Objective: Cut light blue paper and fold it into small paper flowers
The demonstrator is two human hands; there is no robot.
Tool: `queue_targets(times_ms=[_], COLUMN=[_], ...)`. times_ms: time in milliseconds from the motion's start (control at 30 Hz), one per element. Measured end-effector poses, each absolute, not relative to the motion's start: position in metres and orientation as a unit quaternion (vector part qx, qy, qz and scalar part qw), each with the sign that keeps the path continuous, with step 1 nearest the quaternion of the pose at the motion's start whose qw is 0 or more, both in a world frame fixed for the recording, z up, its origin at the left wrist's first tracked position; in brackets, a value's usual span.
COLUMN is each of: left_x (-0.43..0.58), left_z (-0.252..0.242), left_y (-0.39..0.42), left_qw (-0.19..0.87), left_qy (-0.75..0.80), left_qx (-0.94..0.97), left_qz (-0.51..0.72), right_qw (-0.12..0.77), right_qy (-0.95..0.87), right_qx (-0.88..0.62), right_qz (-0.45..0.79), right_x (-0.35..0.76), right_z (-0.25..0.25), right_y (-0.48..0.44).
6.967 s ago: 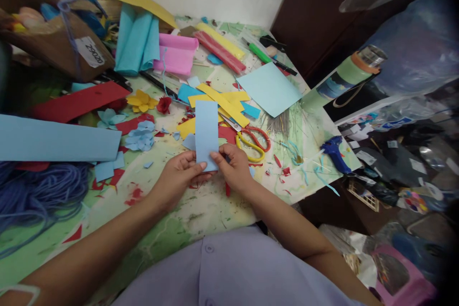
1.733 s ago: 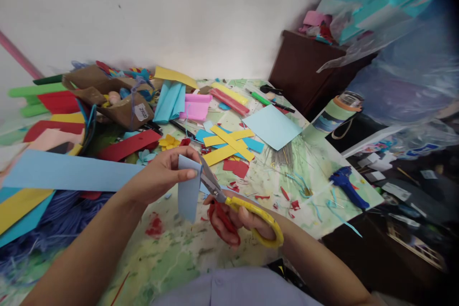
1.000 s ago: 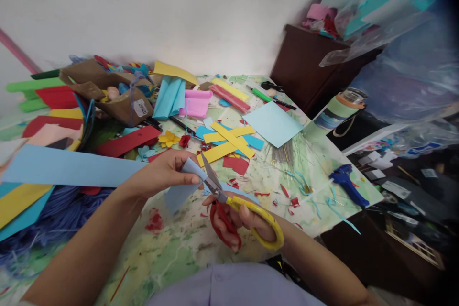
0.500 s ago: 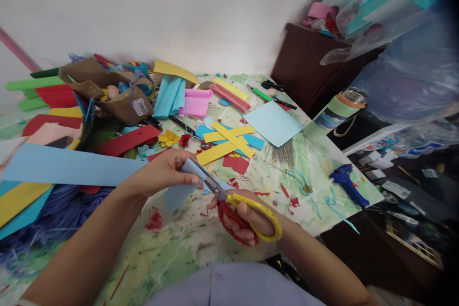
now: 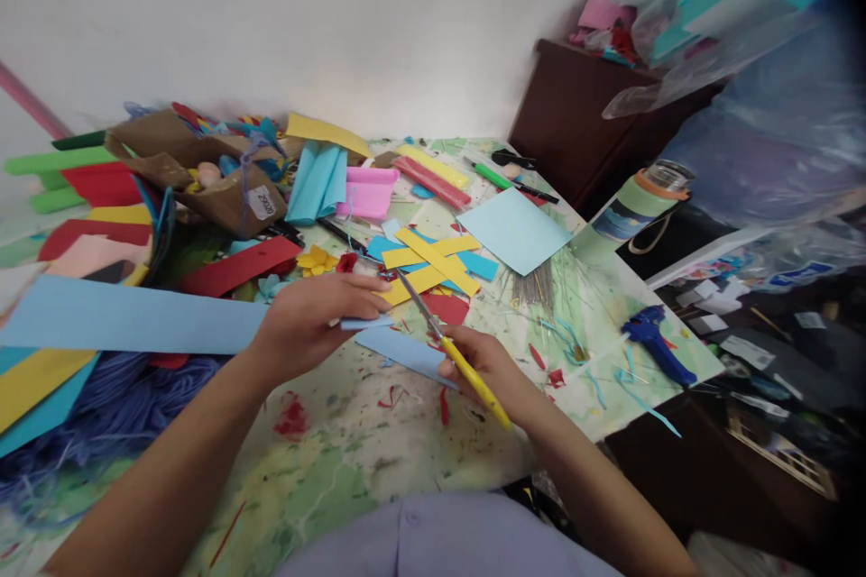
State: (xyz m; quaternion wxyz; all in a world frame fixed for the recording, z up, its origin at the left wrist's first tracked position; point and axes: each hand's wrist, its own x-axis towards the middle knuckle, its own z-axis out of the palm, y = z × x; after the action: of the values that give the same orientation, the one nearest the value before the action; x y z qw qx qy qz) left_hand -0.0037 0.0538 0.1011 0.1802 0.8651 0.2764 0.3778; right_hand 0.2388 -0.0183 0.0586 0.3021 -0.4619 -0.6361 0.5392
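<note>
My left hand (image 5: 315, 317) is closed on a small piece of light blue paper (image 5: 365, 323), whose edge sticks out past the fingertips. In my right hand (image 5: 488, 365) is a pair of scissors (image 5: 466, 370), turned edge-on so that the yellow handle shows. The blades point up and left, just beyond the small paper. A light blue paper strip (image 5: 404, 352) slants below the blades and reaches my right thumb; whether the thumb grips it I cannot tell. Crossed yellow strips (image 5: 439, 261) lie past the scissor tips.
Further back lie a pale blue sheet (image 5: 518, 230), a pink folded paper (image 5: 369, 192) and a brown bag (image 5: 196, 171). A blue glue gun (image 5: 656, 344) and a bottle (image 5: 636, 203) are on the right. Blue yarn (image 5: 128, 397) and a long blue strip (image 5: 135, 315) are at left.
The scissors have come away from the small blue paper and turned edge-on, with the red handle now hidden. My left hand has tilted the paper flatter. More of the slanting blue strip shows.
</note>
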Motion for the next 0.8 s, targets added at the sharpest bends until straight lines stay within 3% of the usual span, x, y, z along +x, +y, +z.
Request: queue_targets(times_ms=[100,200,433,500,667,800], left_x=[-0.008,-0.008,0.007,0.012,0.024,0.021], left_z=[0.100,0.097,0.088,0.083,0.062,0.039], left_y=[0.051,0.045,0.031,0.026,0.016,0.021], left_qw=[-0.062,-0.241,-0.257,-0.240,-0.189,-0.108], left_qy=[0.173,0.113,0.111,0.128,0.120,0.139], left_qx=[0.860,0.817,0.794,0.786,0.792,0.804], left_qz=[0.477,0.512,0.539,0.555,0.568,0.569], right_qw=[0.164,0.072,0.116,0.191,0.364,0.413], right_qy=[-0.702,-0.720,-0.721,-0.715,-0.638,-0.570], right_qx=[-0.629,-0.667,-0.674,-0.652,-0.393,-0.387], right_qz=[0.292,0.175,0.109,0.167,0.553,0.596], right_x=[0.248,0.253,0.247,0.241,0.221,0.209], right_z=[0.052,0.046,0.063,0.073,0.084,0.081], right_y=[-0.011,-0.007,-0.010,-0.010,-0.001,0.003])
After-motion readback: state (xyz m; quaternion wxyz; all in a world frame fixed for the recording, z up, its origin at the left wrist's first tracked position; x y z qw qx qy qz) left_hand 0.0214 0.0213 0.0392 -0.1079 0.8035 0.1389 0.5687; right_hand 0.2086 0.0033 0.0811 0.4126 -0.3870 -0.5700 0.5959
